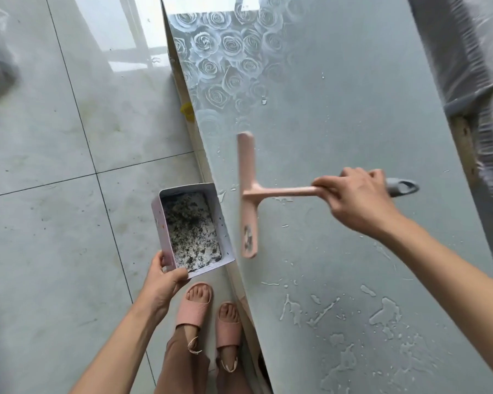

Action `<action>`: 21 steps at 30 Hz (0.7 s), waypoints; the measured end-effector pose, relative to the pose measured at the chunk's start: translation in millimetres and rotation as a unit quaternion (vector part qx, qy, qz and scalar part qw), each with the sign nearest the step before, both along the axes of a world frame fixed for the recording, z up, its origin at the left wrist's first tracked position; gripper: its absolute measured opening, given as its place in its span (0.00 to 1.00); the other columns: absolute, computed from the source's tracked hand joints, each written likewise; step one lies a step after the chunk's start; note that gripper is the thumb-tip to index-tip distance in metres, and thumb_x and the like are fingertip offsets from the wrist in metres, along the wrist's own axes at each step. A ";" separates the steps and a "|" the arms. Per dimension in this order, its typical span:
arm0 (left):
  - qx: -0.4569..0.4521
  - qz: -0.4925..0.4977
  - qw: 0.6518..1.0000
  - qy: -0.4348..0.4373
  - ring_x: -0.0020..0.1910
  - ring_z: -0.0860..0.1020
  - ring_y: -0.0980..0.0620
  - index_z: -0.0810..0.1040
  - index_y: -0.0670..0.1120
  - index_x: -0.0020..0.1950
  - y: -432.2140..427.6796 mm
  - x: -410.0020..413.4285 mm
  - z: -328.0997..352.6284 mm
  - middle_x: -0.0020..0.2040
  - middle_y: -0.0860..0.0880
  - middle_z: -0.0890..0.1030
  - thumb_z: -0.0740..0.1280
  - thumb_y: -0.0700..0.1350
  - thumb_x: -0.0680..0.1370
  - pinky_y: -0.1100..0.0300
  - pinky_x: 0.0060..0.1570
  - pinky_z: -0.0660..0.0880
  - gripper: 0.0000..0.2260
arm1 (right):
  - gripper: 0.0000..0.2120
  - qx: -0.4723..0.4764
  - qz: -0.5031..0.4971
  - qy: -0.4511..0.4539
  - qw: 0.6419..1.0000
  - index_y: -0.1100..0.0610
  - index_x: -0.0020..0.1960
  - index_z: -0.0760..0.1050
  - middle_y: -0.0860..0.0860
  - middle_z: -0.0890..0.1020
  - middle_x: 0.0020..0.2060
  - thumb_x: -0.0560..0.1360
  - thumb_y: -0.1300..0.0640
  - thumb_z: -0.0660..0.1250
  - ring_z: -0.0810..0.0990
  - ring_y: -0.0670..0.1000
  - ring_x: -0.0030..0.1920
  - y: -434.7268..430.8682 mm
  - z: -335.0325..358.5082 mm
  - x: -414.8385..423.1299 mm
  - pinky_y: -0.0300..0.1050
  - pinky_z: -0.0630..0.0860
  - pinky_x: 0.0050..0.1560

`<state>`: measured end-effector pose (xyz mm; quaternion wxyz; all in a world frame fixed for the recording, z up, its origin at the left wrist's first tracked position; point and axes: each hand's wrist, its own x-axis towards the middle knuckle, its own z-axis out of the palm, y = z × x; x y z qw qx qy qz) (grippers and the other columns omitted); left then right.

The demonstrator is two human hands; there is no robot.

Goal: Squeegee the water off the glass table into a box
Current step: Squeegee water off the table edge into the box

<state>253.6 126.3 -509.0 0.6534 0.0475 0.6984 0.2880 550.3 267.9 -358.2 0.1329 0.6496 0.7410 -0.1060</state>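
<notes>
A pink squeegee (pixel 248 194) lies with its long blade on the glass table (pixel 339 115), close to the table's left edge. My right hand (pixel 356 199) grips its handle, whose grey end sticks out past my fingers. Just left of the blade, my left hand (pixel 161 282) holds a white box (pixel 192 227) by its near corner, against the table's edge. The box's bottom is covered with dark wet specks. Puddles and streaks of water (pixel 384 311) lie on the glass nearer to me, and small drops are scattered around the blade.
The table's far part bears a rose pattern (pixel 225 52). Grey floor tiles (pixel 54 166) spread to the left. My feet in pink slippers (pixel 208 311) stand by the table's edge. Plastic-wrapped furniture (pixel 467 52) runs along the table's right side.
</notes>
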 end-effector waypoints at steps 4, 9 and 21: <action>0.003 0.003 1.000 -0.001 0.37 0.69 0.53 0.65 0.38 0.68 1.5 0.9 1.1 0.43 0.48 0.68 0.59 0.22 0.72 0.63 0.34 0.78 0.26 | 0.12 -0.032 -0.115 -0.008 0.993 0.47 0.60 0.73 0.57 0.79 0.49 0.81 0.50 0.55 0.75 0.60 0.54 12.0 1.9 6.2 0.52 0.64 0.54; -0.005 -0.004 1.000 0.007 0.38 0.69 0.53 0.64 0.37 0.68 3.7 2.0 2.9 0.43 0.48 0.67 0.59 0.22 0.72 0.58 0.40 0.78 0.26 | 0.15 -0.052 -0.134 0.048 0.988 0.44 0.65 0.67 0.58 0.76 0.48 0.81 0.54 0.52 0.75 0.62 0.54 3.2 -22.1 -36.7 0.53 0.67 0.52; -0.034 -0.006 0.999 -0.008 0.36 0.68 0.52 0.64 0.41 0.58 11.8 1.7 13.2 0.41 0.47 0.66 0.59 0.23 0.73 0.55 0.41 0.77 0.19 | 0.19 -0.129 -0.152 0.093 0.976 0.39 0.71 0.64 0.53 0.74 0.42 0.81 0.47 0.54 0.77 0.60 0.52 -103.8 3.8 27.9 0.52 0.73 0.52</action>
